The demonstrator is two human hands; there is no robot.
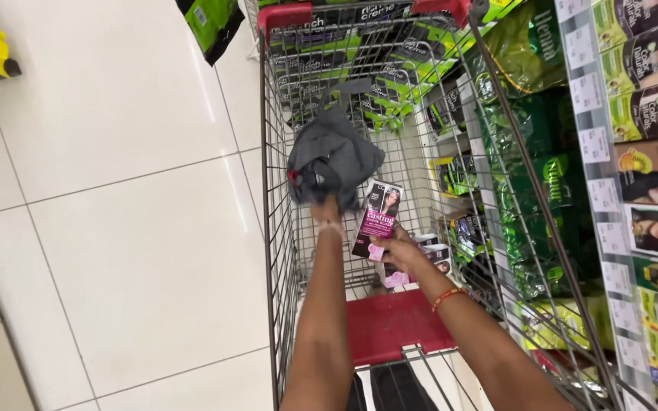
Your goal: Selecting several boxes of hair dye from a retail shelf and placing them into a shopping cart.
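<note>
Both my arms reach down into a wire shopping cart (276,190). My left hand (326,207) grips a crumpled grey cloth (333,158) and holds it above the cart floor. My right hand (397,247) holds a small dark box with a pink panel and a pictured face (377,215), upright, just right of the cloth. An orange thread band sits on my right wrist. More small boxes (428,255) lie on the cart floor under my right hand.
Green and black product boxes fill the far end of the cart (344,53). A red plastic flap (390,323) sits at the near end. Shelves of boxes and green packets (649,152) stand close on the right. White tiled floor (116,228) lies to the left.
</note>
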